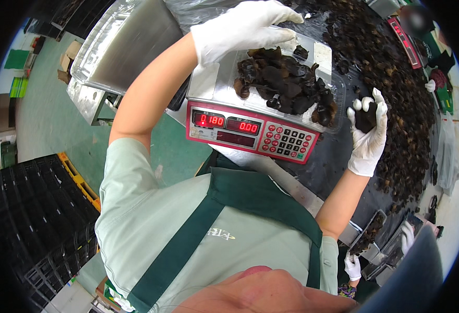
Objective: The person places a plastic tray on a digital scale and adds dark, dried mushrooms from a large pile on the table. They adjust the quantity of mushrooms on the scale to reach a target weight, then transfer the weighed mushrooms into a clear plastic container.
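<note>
A clear plastic tray [339,92] heaped with dark wood ear mushrooms [284,80] rests on the metal pan [206,80] of a red-framed digital scale [249,131] with lit red digits. Over the far left part of the pan is my white-gloved left hand [245,31], thumb and forefinger spread, with nothing visible between them. To the right of the tray, my right hand [370,137], also gloved, is turned palm up. Its fingers curl around a dark mushroom piece [365,117].
Loose wood ears [401,129] cover the dark table sheet to the right. Clear plastic trays [96,43] are stacked at left. Another red scale display [404,43] stands far right. A co-worker's gloved hand [352,266] holds a filled tray [370,232] lower right. Black crates [38,199] stand lower left.
</note>
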Action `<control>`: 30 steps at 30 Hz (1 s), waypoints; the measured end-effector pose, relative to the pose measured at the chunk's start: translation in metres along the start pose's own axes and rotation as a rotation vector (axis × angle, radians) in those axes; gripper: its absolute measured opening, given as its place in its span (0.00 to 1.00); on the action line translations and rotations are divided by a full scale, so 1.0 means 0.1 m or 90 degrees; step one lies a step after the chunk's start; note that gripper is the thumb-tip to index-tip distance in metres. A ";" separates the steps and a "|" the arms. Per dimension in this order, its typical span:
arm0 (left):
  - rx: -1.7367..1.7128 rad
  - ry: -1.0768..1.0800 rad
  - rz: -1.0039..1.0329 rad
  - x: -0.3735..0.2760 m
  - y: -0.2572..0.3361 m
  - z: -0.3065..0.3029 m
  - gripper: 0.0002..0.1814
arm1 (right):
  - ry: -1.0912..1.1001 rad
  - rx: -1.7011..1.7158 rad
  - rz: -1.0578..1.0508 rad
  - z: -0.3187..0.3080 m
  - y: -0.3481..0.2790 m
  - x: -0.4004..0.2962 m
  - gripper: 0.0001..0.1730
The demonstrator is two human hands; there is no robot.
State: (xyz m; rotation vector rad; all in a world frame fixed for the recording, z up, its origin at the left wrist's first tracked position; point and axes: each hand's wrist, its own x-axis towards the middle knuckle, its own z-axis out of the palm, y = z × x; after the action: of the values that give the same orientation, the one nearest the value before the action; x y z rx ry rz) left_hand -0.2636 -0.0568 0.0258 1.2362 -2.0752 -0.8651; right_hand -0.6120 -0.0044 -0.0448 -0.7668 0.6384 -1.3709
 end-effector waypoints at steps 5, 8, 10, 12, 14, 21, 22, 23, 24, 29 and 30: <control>0.302 -0.065 0.032 0.55 -0.26 0.21 0.23 | 0.116 -0.163 -0.006 -0.19 -0.04 -0.37 0.22; 0.322 -0.105 -0.018 0.70 -0.13 0.35 0.20 | 0.170 -0.246 0.055 -0.35 0.00 -0.70 0.18; 0.348 -0.121 0.017 0.78 -0.17 0.43 0.20 | 0.173 -0.265 0.106 -0.50 0.04 -0.93 0.15; 0.358 -0.190 0.028 0.83 -0.22 0.49 0.20 | 0.199 -0.285 0.133 -0.62 0.07 -1.10 0.15; 0.362 -0.231 0.022 0.82 -0.19 0.53 0.18 | 0.236 -0.302 0.145 -0.63 0.08 -1.20 0.15; 0.167 -0.196 -0.079 0.86 -0.22 0.35 0.07 | 0.196 -0.342 0.078 -0.65 0.07 -1.21 0.12; 0.044 -0.205 -0.119 0.87 -0.23 0.30 0.04 | 0.179 -0.336 0.078 -0.66 0.07 -1.18 0.12; 0.006 -0.201 -0.128 0.85 -0.20 0.24 0.03 | 0.160 -0.331 0.078 -0.66 0.07 -1.15 0.12; -0.036 -0.201 -0.135 0.82 -0.16 0.24 0.03 | 0.148 -0.328 0.080 -0.66 0.07 -1.13 0.12; -0.191 -0.183 -0.087 0.59 0.01 0.19 0.04 | 0.124 -0.335 0.112 -0.38 -0.01 -0.90 0.14; -0.216 -0.182 -0.104 0.53 0.06 0.15 0.08 | 0.139 -0.354 0.122 -0.28 -0.03 -0.85 0.14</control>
State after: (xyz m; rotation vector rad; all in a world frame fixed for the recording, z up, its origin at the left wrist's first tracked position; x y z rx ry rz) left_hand -0.2995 -0.0990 0.0288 1.1576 -1.9449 -1.4765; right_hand -0.6448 0.0773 -0.0626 -0.9694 1.2639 -1.1145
